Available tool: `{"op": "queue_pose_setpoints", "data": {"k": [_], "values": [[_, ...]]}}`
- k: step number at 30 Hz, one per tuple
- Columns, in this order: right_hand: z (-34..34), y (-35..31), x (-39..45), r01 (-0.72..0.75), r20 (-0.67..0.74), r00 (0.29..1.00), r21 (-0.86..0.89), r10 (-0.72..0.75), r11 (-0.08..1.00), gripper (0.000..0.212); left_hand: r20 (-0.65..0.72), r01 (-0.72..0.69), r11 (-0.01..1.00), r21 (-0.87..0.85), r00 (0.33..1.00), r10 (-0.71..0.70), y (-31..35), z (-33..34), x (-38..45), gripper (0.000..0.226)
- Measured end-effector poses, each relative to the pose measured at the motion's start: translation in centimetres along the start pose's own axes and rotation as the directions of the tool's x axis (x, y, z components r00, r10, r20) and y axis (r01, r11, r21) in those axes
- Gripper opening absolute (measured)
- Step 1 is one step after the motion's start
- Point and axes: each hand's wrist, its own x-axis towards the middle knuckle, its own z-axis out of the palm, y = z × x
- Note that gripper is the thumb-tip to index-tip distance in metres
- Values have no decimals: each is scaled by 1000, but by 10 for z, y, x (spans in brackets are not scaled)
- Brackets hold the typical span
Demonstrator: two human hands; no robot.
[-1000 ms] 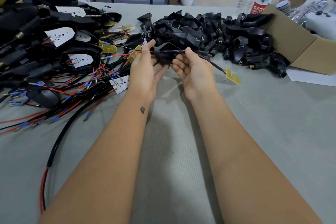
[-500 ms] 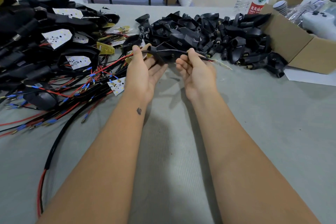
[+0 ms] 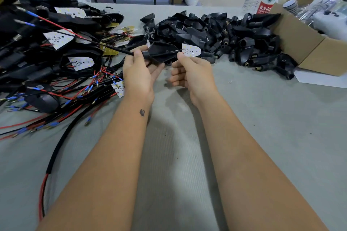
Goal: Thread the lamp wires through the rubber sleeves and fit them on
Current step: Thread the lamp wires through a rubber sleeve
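Between both grips: sleeve [image 3: 161,53] pinched by left hand [image 3: 138,75], board [image 3: 191,50] pinched by right hand [image 3: 191,73]; wire threaded, seating left.

Matt black rubber sleeve [image 3: 161,53], ribbed grey cloth table [image 3: 262,127], seemingly brass-tipped wires [image 3: 56,124].

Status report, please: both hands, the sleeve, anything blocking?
Left hand grips sleeve at its neck. Right hand pinches LED board at sleeve mouth. Wire exits left. Nothing blocking.
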Motion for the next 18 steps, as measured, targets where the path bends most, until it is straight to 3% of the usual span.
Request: {"op": "queue_pose_setpoints", "data": {"k": [4, 6, 9, 13, 18], "values": [[-4, 2, 4, 92, -335, 934, -110, -124, 990, 16, -31, 14, 1000, -26, 999, -15, 0, -2, 3, 31], [-8, 2, 8, 110, -417, 896, -131, -155, 985, 17, -17, 22, 1000, -11, 1000, -22, -1, -1, 3, 31], [-11, 2, 11, 98, -381, 914, -130, -141, 987, 28, 9, 29, 1000, 6, 1000, -29, -3, 0, 3, 31], [-13, 3, 11, 123, -399, 902, -136, -168, 983, 14, -5, 58, 998, -18, 998, -58, -3, -1, 6, 31], [-6, 4, 6, 177, -265, 940, -154, -213, 972, 14, 94, 74, 991, 107, 992, -85, -6, 1, 6, 30]]}}
